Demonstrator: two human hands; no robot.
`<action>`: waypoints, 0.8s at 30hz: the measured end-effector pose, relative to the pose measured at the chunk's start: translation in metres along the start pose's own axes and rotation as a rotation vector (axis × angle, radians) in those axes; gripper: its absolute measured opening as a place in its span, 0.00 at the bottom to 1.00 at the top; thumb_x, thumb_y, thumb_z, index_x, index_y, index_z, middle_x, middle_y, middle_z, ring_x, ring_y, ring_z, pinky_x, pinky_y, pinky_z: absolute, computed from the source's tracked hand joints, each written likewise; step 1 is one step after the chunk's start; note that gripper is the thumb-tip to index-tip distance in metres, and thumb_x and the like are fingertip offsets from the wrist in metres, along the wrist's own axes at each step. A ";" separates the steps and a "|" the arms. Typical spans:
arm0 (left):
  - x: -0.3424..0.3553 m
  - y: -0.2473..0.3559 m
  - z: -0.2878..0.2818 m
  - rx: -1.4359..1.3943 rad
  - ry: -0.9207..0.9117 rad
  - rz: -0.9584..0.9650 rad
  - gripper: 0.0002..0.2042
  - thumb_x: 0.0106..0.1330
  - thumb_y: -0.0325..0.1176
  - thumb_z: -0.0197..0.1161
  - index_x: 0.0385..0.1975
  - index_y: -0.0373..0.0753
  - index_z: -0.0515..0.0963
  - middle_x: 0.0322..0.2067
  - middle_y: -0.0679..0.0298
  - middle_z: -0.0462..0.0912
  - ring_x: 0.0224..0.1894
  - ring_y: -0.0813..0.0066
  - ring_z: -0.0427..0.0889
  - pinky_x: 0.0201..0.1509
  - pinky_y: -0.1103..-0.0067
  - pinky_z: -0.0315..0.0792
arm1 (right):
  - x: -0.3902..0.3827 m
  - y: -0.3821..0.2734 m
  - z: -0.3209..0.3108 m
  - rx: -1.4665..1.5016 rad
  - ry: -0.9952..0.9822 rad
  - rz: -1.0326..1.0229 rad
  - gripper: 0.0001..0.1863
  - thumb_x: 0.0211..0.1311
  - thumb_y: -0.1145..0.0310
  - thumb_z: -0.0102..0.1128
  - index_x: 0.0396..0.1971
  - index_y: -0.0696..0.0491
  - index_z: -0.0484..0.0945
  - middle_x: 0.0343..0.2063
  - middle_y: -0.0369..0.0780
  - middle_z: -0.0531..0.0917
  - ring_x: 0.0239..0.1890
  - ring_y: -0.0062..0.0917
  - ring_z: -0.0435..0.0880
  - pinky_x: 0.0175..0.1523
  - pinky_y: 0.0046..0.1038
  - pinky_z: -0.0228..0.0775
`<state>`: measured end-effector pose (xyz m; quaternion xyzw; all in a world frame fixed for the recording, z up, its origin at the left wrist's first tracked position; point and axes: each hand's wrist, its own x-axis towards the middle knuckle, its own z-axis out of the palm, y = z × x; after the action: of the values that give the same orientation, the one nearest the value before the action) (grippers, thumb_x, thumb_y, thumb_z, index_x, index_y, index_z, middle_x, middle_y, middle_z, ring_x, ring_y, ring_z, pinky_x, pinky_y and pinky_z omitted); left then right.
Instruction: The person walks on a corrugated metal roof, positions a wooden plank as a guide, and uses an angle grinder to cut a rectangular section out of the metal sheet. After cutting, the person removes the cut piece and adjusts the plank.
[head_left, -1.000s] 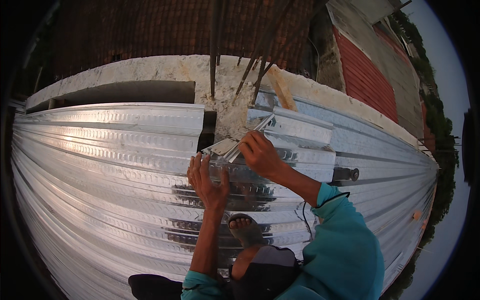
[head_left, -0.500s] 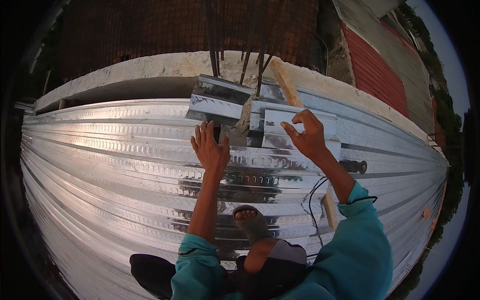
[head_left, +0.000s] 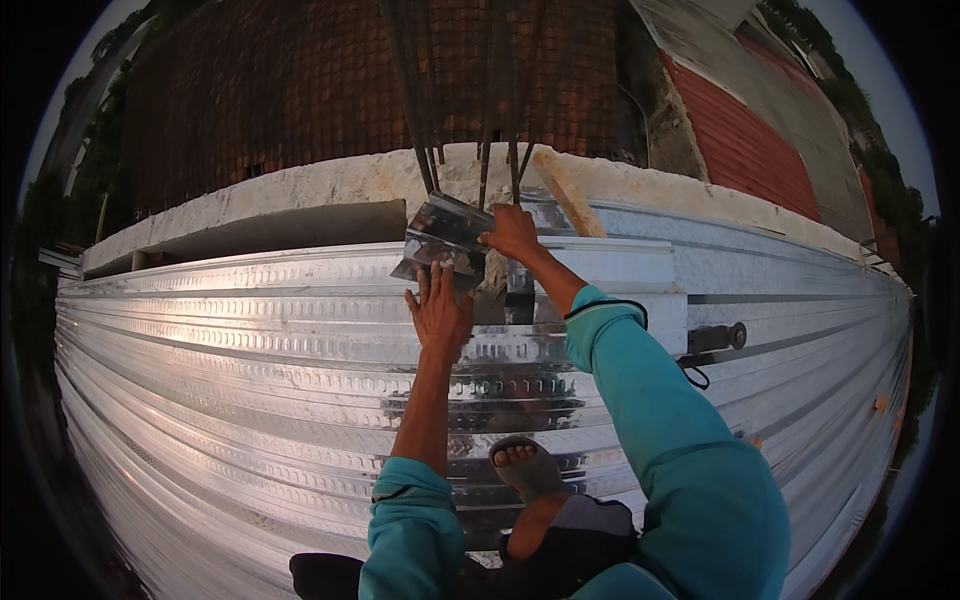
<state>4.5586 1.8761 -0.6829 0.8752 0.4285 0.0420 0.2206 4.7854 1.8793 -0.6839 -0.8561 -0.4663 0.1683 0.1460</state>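
A short cut piece of shiny corrugated metal decking lies tilted at the foot of several upright steel bars, by the concrete ledge. My right hand is closed on its right edge, fingers partly hidden. Against its lower edge rests my left hand, fingers stretched out and spread. Beneath both arms spreads the long ribbed metal decking. Right of the cut piece, a gap in the decking shows rough concrete.
The pale concrete ledge runs along the far side, with a tiled roof beyond. A wooden strip leans near the bars. On the right lies a dark cylindrical tool with a black cable. My sandalled foot stands below.
My right hand has moved left and taken hold of the cut decking piece, which now sits more tilted. My left hand has come up against its lower edge. The view has shifted slightly.
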 end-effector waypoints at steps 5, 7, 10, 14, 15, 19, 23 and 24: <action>-0.020 -0.005 -0.012 -0.096 0.062 0.036 0.29 0.69 0.42 0.61 0.69 0.42 0.67 0.75 0.54 0.60 0.79 0.50 0.50 0.79 0.52 0.39 | 0.006 0.018 0.011 0.074 -0.077 0.029 0.21 0.49 0.58 0.75 0.40 0.55 0.85 0.40 0.50 0.87 0.48 0.46 0.85 0.52 0.42 0.78; -0.046 -0.013 -0.016 -0.131 0.173 -0.006 0.27 0.69 0.40 0.61 0.68 0.41 0.69 0.74 0.52 0.62 0.78 0.49 0.52 0.79 0.52 0.40 | -0.007 0.019 -0.003 0.054 -0.068 -0.079 0.17 0.50 0.62 0.73 0.37 0.56 0.83 0.37 0.48 0.86 0.45 0.45 0.86 0.46 0.40 0.79; -0.080 -0.011 -0.007 -0.202 0.286 -0.060 0.24 0.70 0.37 0.61 0.65 0.39 0.72 0.72 0.50 0.64 0.78 0.47 0.54 0.79 0.52 0.42 | -0.034 0.035 -0.029 -0.055 0.213 -0.521 0.17 0.52 0.62 0.75 0.34 0.57 0.80 0.29 0.45 0.83 0.36 0.43 0.85 0.42 0.42 0.77; -0.121 -0.027 0.006 -0.200 0.356 -0.128 0.21 0.71 0.36 0.60 0.62 0.38 0.74 0.72 0.49 0.65 0.78 0.47 0.54 0.78 0.53 0.44 | -0.077 0.017 -0.084 -0.290 0.359 -0.640 0.15 0.48 0.63 0.73 0.29 0.55 0.78 0.30 0.44 0.83 0.38 0.40 0.85 0.42 0.40 0.76; -0.127 -0.030 0.008 -0.199 0.368 -0.119 0.20 0.71 0.36 0.61 0.61 0.38 0.75 0.72 0.49 0.65 0.78 0.47 0.54 0.78 0.53 0.45 | -0.091 0.023 -0.109 -0.268 0.385 -0.553 0.15 0.49 0.62 0.73 0.30 0.55 0.79 0.30 0.45 0.84 0.36 0.40 0.86 0.42 0.40 0.77; -0.140 -0.065 0.004 -0.105 0.397 -0.161 0.20 0.72 0.35 0.61 0.61 0.38 0.75 0.72 0.49 0.64 0.77 0.48 0.55 0.78 0.54 0.47 | -0.159 0.078 -0.197 -0.073 0.462 -0.015 0.16 0.55 0.62 0.73 0.36 0.58 0.83 0.29 0.48 0.87 0.31 0.45 0.87 0.37 0.40 0.78; -0.132 -0.104 -0.015 -0.060 0.446 -0.155 0.19 0.72 0.35 0.61 0.61 0.38 0.75 0.72 0.50 0.65 0.76 0.48 0.57 0.77 0.54 0.50 | -0.242 0.160 -0.241 0.478 0.443 0.439 0.13 0.59 0.65 0.72 0.32 0.61 0.85 0.19 0.32 0.78 0.20 0.15 0.69 0.27 0.26 0.61; -0.126 -0.110 -0.020 -0.069 0.447 -0.154 0.19 0.72 0.35 0.61 0.61 0.38 0.75 0.72 0.51 0.65 0.76 0.49 0.57 0.76 0.54 0.50 | -0.268 0.182 -0.242 0.698 0.499 0.574 0.12 0.57 0.67 0.72 0.31 0.61 0.85 0.22 0.33 0.80 0.21 0.16 0.72 0.29 0.25 0.65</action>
<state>4.3934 1.8456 -0.6965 0.8007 0.5306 0.2324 0.1528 4.8881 1.5347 -0.4993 -0.8641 -0.0796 0.1378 0.4775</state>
